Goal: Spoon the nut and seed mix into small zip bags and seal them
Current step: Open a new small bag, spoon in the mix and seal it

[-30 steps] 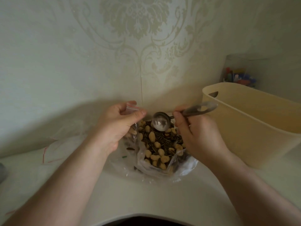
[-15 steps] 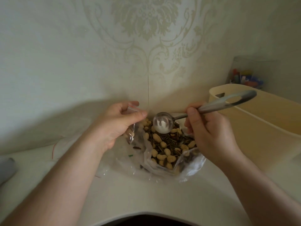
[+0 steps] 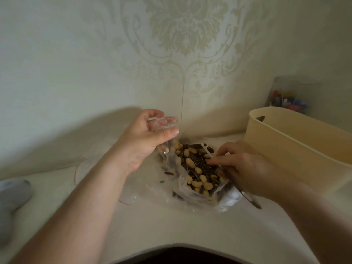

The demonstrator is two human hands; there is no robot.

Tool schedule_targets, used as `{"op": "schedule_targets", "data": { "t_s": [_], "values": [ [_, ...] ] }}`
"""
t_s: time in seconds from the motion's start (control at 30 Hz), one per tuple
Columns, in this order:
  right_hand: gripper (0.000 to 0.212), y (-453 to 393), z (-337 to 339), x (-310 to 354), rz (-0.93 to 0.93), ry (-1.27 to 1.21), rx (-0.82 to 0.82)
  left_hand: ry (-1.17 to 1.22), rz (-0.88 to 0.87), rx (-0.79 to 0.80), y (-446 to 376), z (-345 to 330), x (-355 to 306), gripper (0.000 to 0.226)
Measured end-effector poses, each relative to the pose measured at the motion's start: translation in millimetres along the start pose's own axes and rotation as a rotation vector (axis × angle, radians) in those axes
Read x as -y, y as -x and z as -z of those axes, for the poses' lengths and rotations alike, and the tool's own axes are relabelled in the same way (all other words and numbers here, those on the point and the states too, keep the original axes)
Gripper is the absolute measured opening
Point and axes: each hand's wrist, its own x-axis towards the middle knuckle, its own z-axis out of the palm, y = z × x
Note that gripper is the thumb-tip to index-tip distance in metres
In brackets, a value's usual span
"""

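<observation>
Clear plastic is what I am pinching in my left hand (image 3: 144,138): a small zip bag (image 3: 165,128), lifted off the counter (image 3: 171,225) with its red-lined mouth propped open between my thumb and curled fingers, so that a spoonful can drop straight in. A few nuts are already sitting in its lower part, I think, though the film is making that hard to read. I am keeping it just beside and above the nut and seed mix (image 3: 196,168), which is lying in a big, crumpled clear bag (image 3: 200,197) on the counter, its top folded wide open to let the spoon reach in. My right hand (image 3: 245,166) is resting low over the right edge of that pile, fingers loosely curled and fingertips touching the seeds; the spoon (image 3: 247,197) is running under the palm with its handle sticking out toward me, so I am judging that this hand is gripping it, bowl down in the mix and hidden. More flat zip bags (image 3: 89,164) are lying to the left, ready for the next fills. A cream tub (image 3: 285,141) is standing to the right, well apart from the mix.
</observation>
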Motion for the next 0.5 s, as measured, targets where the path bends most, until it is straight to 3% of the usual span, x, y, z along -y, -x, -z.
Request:
{"op": "schedule_targets", "data": {
  "t_s": [0.1,0.23,0.3,0.5],
  "values": [
    [0.057,-4.5,20.3,8.0,-0.059,0.061,0.17,-0.003,0.018,-0.005,-3.3,4.0,2.7,0.053],
    [0.029,-36.4,31.1,47.3,-0.149,-0.078,0.056,-0.039,0.001,-0.045,-11.4,6.7,10.6,0.052],
    [0.019,-58.4,29.6,79.2,-0.139,-0.122,0.08,-0.069,-0.031,-0.067,-15.2,6.3,17.4,0.05],
    [0.021,-90.3,-7.0,125.0,-0.093,0.103,0.271,-0.072,-0.064,-0.145,-21.7,10.9,29.6,0.053]
  ]
}}
